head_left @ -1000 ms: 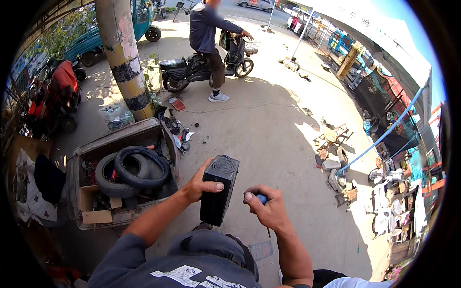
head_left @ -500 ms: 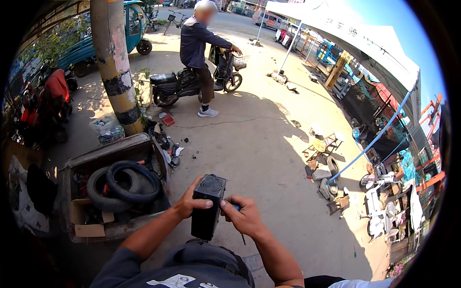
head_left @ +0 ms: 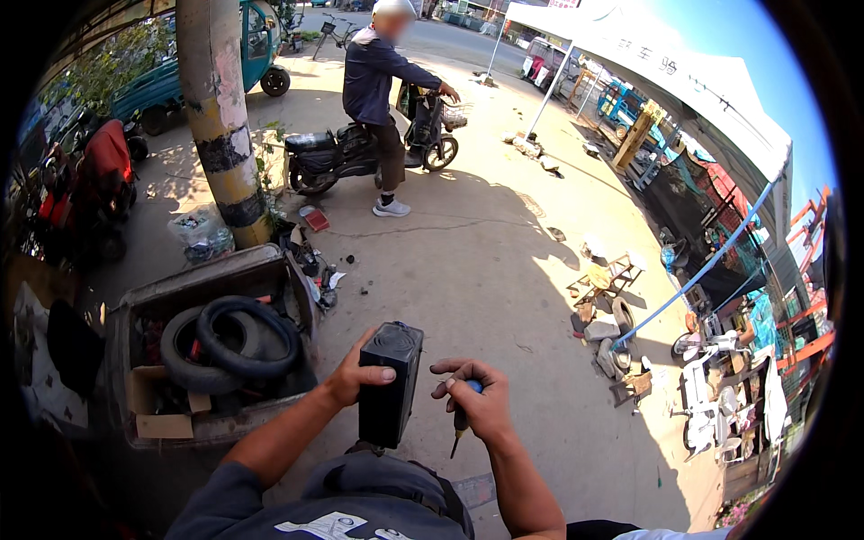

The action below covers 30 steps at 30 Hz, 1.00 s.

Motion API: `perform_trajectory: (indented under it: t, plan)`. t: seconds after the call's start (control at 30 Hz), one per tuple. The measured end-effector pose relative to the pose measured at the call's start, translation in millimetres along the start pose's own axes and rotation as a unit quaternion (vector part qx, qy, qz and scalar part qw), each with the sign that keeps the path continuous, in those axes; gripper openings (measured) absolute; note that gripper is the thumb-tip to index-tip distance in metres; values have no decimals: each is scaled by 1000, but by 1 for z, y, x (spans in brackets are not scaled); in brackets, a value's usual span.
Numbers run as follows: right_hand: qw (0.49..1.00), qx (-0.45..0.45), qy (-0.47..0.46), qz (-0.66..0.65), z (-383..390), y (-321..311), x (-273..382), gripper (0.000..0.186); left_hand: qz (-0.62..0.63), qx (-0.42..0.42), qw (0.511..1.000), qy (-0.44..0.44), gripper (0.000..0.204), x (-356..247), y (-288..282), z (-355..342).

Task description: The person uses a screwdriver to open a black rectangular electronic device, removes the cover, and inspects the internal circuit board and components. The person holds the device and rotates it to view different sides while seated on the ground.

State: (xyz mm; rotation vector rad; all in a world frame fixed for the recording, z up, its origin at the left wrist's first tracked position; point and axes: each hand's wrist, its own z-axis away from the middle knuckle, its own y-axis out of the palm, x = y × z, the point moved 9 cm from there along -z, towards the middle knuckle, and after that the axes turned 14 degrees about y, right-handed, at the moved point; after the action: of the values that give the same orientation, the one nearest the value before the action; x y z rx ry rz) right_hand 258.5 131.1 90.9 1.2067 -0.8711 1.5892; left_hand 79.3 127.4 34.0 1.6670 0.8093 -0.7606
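Observation:
My left hand [head_left: 358,378] is closed round a tall black rectangular box [head_left: 383,400] with a ridged top, held upright in front of my body. Just right of the box, my right hand [head_left: 477,400] holds a blue and black screwdriver [head_left: 461,418], its thin shaft pointing down. The index finger of that hand reaches out toward the box but is apart from it. Whether anything small is between those fingertips, I cannot tell.
A worn tub [head_left: 211,263] holds tyres [head_left: 247,355] at left, beside a painted pole [head_left: 216,153]. A person [head_left: 369,81] straddles a black scooter [head_left: 333,162] ahead. Chairs [head_left: 607,274], rubble and a blue tent pole [head_left: 702,270] line the right; red vehicles [head_left: 103,189] stand left.
My right hand moved in to touch the box, then drew back to the right, with the index finger now lifted outward. The box stays in my left hand; the view has shifted slightly.

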Motion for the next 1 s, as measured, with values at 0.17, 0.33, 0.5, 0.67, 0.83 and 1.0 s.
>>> perform_trajectory:
  t: [0.17,0.33,0.5,0.67,0.83,1.0]
  plan:
    - [995,4,39,-93,-13,-18,-15,10,56,-25,998,-18,77,-7,-3,2]
    - [980,47,108,-159,-33,-14,-36,11,91,-45,995,-22,62,-8,-11,2]
    - [967,52,137,-208,-43,-10,-36,11,131,-46,990,-20,62,-12,-14,1]
    - [974,60,134,-171,-54,2,-20,19,121,-40,992,-21,65,-11,-9,2]
    - [991,22,133,-27,-59,16,-5,31,89,-26,996,-12,77,-15,5,-3]
    - [995,10,102,19,-64,15,-10,28,46,-19,999,-13,83,-13,12,-7]
